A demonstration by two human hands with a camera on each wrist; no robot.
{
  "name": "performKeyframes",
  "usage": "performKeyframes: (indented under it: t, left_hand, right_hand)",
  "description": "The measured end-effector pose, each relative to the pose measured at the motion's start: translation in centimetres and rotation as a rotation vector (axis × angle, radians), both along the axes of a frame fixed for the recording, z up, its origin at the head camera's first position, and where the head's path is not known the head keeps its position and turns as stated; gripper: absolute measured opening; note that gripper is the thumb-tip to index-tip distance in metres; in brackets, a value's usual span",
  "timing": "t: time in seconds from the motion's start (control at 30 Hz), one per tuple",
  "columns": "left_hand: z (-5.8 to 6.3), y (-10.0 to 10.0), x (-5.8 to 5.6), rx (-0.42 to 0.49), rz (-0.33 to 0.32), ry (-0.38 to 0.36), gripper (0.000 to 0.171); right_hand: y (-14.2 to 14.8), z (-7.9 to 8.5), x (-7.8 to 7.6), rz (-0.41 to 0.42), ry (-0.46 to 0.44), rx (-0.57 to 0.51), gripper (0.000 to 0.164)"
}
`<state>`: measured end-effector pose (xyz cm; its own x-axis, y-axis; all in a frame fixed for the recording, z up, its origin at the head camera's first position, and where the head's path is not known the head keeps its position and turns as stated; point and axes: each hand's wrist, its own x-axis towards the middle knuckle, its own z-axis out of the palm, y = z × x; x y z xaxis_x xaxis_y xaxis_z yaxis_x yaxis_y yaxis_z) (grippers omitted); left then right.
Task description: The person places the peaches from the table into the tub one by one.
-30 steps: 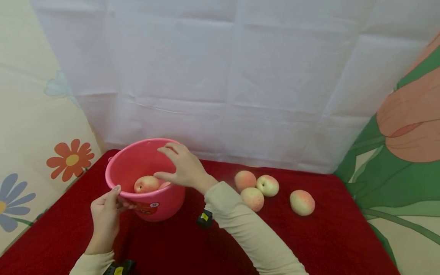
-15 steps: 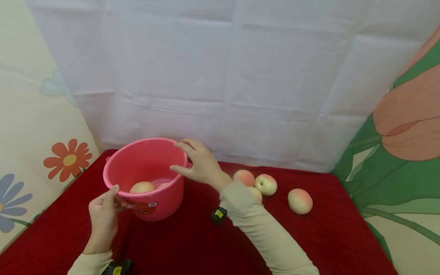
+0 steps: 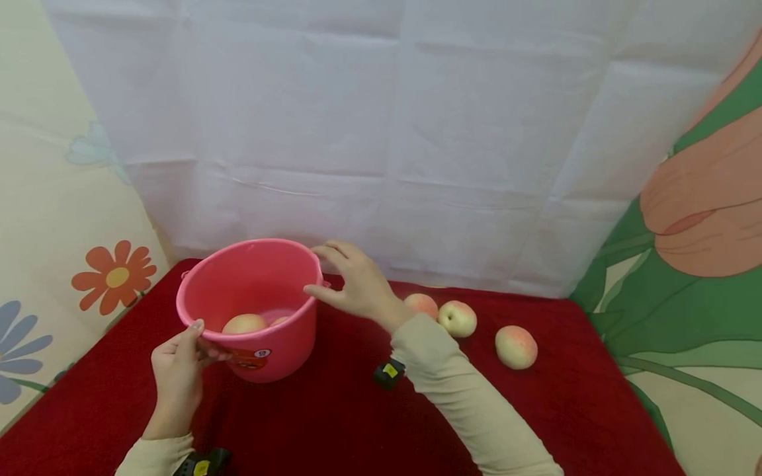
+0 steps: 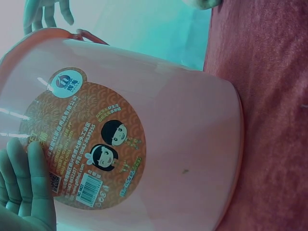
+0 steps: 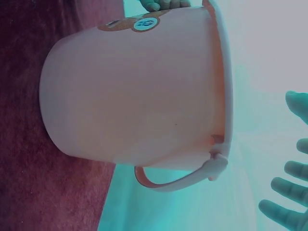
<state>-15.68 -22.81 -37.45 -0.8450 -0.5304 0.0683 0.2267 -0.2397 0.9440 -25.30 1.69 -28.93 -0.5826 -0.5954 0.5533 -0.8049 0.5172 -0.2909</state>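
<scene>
A pink bucket [image 3: 293, 340] stands upright on the red cloth, a little tilted toward me in the head view. My left hand [image 3: 178, 370] pinches its near rim, thumb over the edge and fingers along the outside. In the left wrist view those fingers [image 4: 38, 178] lie against the printed label [image 4: 96, 130]. At least two peaches [image 3: 245, 323] lie at the bottom of the bucket, partly hidden by the near wall. By the right side of the rim, my right hand [image 3: 364, 287] has its fingers spread and holds nothing; the right wrist view shows those fingers [image 5: 288, 190] beyond the rim.
Right of the bucket, several peaches lie on the red cloth [image 3: 333, 410]: one peach [image 3: 457, 318] beside another peach [image 3: 420, 304] partly behind my wrist, and a separate peach [image 3: 516, 347]. The bucket's handle [image 5: 178, 184] hangs down its far side. A white sheet [image 3: 357, 132] hangs behind.
My right hand has moved out of the bucket and to the right, past its rim. The peach inside now sits lower. My left hand keeps its hold on the rim.
</scene>
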Motion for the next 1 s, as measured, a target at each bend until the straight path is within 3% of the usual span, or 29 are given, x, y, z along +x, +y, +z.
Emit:
performKeyframes:
  t: [0.17,0.4,0.6,0.67,0.87,1.0]
  left_hand:
    - [-0.1,0.0,0.0,0.01,0.005,0.002,0.041]
    - [-0.5,-0.1,-0.1,-0.02,0.006,0.063,0.041]
    - [-0.5,-0.2,-0.1,-0.033,0.008,0.011,0.041]
    - [-1.7,-1.0,-0.7,-0.045,-0.002,0.024,0.041]
    - [-8.0,-4.8,-3.9,-0.067,-0.022,0.092,0.04]
    - [-10.1,-5.8,-5.1,-0.027,0.029,0.077,0.044]
  right_hand:
    - [0.9,-0.2,-0.1,-0.011,0.033,0.005,0.056]
    - [2.6,-0.6,-0.2,-0.022,0.06,0.032,0.063]
    - [4.0,-1.0,0.0,-0.031,0.099,0.069,0.066]
    - [4.4,-1.1,0.1,-0.038,0.103,0.08,0.066]
    - [5.5,-1.5,0.3,-0.055,0.125,0.094,0.062]
    - [6.2,-1.9,0.3,-0.059,0.154,0.098,0.061]
